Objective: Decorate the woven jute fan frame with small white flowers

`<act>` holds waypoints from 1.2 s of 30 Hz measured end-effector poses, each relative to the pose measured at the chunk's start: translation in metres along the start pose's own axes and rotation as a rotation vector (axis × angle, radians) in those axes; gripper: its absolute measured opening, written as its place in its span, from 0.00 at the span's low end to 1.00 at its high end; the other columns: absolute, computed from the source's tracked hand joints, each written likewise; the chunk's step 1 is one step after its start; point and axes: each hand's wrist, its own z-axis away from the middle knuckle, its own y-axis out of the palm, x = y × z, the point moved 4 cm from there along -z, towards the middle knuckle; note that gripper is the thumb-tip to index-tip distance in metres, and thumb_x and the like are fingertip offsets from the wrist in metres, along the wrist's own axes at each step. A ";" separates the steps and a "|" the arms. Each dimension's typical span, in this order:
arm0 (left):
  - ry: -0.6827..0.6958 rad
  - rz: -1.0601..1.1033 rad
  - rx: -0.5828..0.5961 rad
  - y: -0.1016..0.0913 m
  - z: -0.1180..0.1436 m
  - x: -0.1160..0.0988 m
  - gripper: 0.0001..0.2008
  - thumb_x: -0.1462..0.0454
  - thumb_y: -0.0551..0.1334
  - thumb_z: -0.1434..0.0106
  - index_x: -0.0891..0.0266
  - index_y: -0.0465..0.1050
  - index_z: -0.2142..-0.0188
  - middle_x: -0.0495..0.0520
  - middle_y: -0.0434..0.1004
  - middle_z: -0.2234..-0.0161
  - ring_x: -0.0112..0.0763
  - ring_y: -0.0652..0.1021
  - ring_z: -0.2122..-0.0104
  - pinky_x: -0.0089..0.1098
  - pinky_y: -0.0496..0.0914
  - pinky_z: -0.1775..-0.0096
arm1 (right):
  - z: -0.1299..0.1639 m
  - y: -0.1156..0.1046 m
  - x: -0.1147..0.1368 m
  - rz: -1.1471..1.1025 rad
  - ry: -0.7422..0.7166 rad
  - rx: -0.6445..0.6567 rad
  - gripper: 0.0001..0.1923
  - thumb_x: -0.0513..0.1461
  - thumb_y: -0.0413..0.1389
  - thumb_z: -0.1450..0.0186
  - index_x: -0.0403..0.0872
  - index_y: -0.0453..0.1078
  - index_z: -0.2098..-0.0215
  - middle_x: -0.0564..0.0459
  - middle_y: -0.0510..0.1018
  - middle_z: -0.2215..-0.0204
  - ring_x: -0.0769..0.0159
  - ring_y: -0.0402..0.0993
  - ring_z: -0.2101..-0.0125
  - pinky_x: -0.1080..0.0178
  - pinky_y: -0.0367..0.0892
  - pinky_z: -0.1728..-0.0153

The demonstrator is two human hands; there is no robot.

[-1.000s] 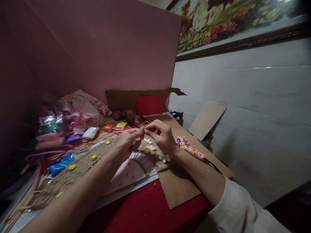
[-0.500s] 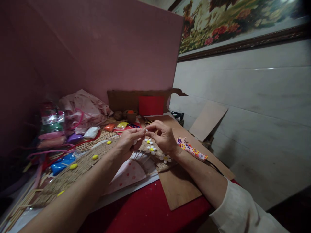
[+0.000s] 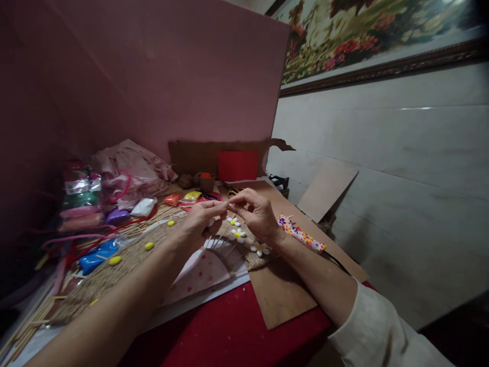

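Note:
My left hand (image 3: 206,218) and my right hand (image 3: 255,214) meet at the fingertips above a woven twine arch (image 3: 130,272). Both are closed in a pinch around what looks like a small bit of white clay, mostly hidden by the fingers. Below my hands, white-petalled flowers with yellow centres (image 3: 238,234) decorate the arch's right end. Yellow discs (image 3: 149,246) without petals dot its left side. Inside the curve lies a pale pink piece with red spots (image 3: 200,275), and thin sticks (image 3: 225,246) run across the gap.
Clay packets in blue (image 3: 98,256), white (image 3: 144,207), purple (image 3: 118,217) and yellow (image 3: 191,197) lie at the left and back. Scissors (image 3: 232,192) rest behind my hands. A flower-patterned strip (image 3: 301,234) lies on brown board (image 3: 280,295) over red cloth (image 3: 229,331).
Both hands stay almost in place, fingertips together, with only slight finger movement. The white bit between them shows less now. Nothing on the table has visibly moved.

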 end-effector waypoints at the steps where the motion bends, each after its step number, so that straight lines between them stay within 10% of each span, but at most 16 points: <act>1: 0.002 0.000 0.006 0.000 0.000 0.000 0.12 0.61 0.70 0.51 0.68 0.71 0.76 0.44 0.63 0.87 0.13 0.57 0.91 0.21 0.46 0.87 | 0.000 0.000 0.000 -0.004 0.010 0.002 0.01 0.35 0.60 0.41 0.45 0.73 0.69 0.54 0.72 0.73 0.70 0.67 0.72 0.67 0.62 0.72; 27: 0.067 -0.155 -0.048 0.002 -0.001 -0.005 0.09 0.62 0.65 0.50 0.65 0.68 0.80 0.43 0.60 0.90 0.15 0.56 0.92 0.21 0.46 0.88 | 0.002 0.004 -0.007 -0.039 0.072 0.083 0.03 0.36 0.58 0.41 0.45 0.73 0.67 0.53 0.73 0.72 0.69 0.69 0.70 0.67 0.63 0.73; 36: 0.029 0.080 -0.083 -0.009 -0.003 -0.005 0.06 0.69 0.64 0.53 0.65 0.71 0.72 0.47 0.68 0.81 0.16 0.62 0.87 0.20 0.51 0.85 | 0.000 -0.001 -0.022 -0.365 0.309 -0.082 0.10 0.41 0.59 0.43 0.45 0.69 0.65 0.57 0.71 0.77 0.75 0.64 0.81 0.71 0.59 0.85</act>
